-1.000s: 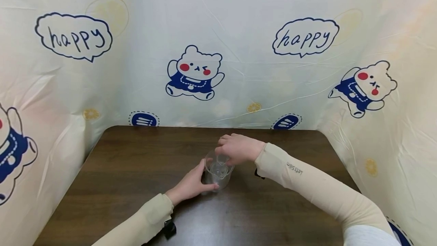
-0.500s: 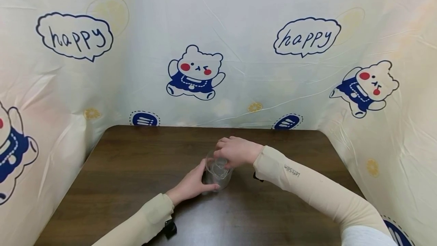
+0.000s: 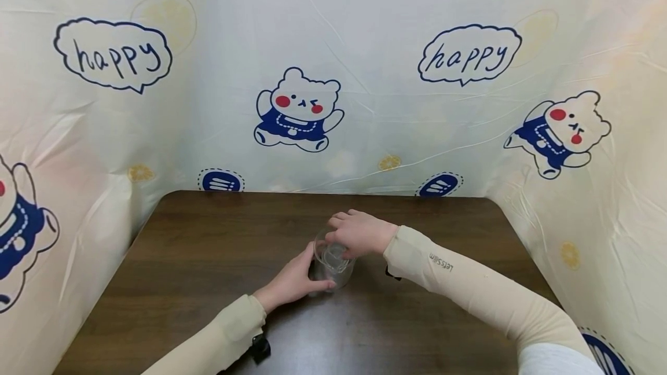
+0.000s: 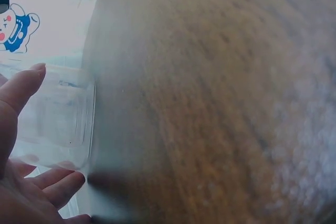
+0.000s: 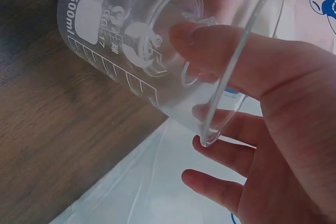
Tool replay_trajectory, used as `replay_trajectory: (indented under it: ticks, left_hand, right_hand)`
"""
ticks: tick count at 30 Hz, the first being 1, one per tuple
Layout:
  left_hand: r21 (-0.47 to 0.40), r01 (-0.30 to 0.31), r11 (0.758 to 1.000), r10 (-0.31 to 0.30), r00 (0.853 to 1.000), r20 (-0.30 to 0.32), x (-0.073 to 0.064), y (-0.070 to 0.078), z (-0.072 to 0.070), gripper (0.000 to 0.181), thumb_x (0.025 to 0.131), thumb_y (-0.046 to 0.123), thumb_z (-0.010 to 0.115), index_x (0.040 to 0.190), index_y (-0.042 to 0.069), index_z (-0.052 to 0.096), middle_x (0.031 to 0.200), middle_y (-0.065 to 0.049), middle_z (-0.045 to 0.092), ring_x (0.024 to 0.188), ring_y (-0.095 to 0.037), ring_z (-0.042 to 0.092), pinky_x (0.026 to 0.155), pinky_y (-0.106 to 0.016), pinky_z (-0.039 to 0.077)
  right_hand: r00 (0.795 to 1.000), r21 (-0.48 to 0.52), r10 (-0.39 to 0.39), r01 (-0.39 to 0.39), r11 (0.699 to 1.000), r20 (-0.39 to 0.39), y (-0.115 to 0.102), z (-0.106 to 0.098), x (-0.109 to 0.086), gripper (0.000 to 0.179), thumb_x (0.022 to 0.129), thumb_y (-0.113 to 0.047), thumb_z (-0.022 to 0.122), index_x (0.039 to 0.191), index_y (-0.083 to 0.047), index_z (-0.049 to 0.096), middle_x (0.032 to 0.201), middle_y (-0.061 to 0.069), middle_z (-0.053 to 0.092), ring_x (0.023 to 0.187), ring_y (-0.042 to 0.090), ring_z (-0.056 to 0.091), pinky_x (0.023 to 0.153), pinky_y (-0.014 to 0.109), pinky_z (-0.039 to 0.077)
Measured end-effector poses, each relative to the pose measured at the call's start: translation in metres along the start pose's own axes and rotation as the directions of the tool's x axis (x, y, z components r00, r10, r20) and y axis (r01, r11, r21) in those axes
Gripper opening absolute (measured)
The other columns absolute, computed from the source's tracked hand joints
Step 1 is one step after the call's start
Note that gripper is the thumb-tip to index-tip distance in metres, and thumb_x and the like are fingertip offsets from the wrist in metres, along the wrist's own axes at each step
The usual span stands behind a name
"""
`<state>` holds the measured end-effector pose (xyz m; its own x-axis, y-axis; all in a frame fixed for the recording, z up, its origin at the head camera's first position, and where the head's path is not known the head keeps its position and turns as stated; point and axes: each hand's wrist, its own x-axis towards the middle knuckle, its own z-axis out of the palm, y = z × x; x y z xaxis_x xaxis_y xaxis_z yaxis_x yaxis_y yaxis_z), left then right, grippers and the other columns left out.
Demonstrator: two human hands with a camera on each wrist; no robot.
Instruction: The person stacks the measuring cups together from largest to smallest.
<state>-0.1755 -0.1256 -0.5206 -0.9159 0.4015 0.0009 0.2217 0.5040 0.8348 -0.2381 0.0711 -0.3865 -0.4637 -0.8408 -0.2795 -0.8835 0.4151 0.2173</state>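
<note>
A clear glass beaker (image 5: 89, 22) marked 500ml stands on the wooden table, and a smaller clear beaker (image 3: 334, 256) sits nested within it. My left hand (image 3: 293, 278) grips the big beaker from its left side, thumb in front and fingers behind. In the left wrist view, that thumb and the fingers flank the glass wall. From above, my right hand (image 3: 361, 233) reaches in over the big beaker's rim. Its thumb is inside, pinching the smaller beaker's upper part, while the outer fingers spread outside the rim in the right wrist view.
The brown table (image 3: 208, 236) reaches back to a pale curtain (image 3: 375, 33) printed with bears and "happy" bubbles. The curtain also hangs along both sides. A black wrist strap (image 3: 259, 347) shows below the left sleeve.
My right hand has shifted slightly left and lower over the big beaker, the smaller beaker's rim moving slightly with it. My left hand keeps its hold in place.
</note>
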Motion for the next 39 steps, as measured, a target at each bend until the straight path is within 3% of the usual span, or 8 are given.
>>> replay_trajectory:
  ticks: [22, 39]
  left_hand:
    - [-0.001, 0.016, 1.0, -0.016, 1.0, 0.019, -0.001, -0.001, 0.0, 0.096, 0.088, 0.042, 0.085, 0.159, 0.008, 0.029, 0.159, -0.013, 0.044, 0.142, -0.029, 0.048, 0.113, -0.053, 0.041]
    - [0.036, -0.015, 0.999, 0.015, 1.0, -0.019, 0.001, 0.0, 0.001, 0.09, 0.086, 0.039, 0.087, 0.154, 0.009, 0.038, 0.153, -0.008, 0.051, 0.135, -0.031, 0.053, 0.108, -0.055, 0.044]
  right_hand:
    - [1.0, -0.005, 0.003, -0.003, 1.0, 0.011, -0.002, 0.002, 0.005, 0.046, 0.092, -0.038, 0.081, 0.134, -0.026, 0.07, 0.143, 0.003, 0.061, 0.134, 0.023, 0.054, 0.106, 0.043, 0.048]
    - [0.999, 0.113, -0.002, 0.007, 0.994, -0.04, 0.011, -0.004, -0.009, 0.032, 0.097, -0.032, 0.076, 0.127, -0.022, 0.071, 0.144, 0.007, 0.061, 0.136, 0.026, 0.054, 0.109, 0.047, 0.046]
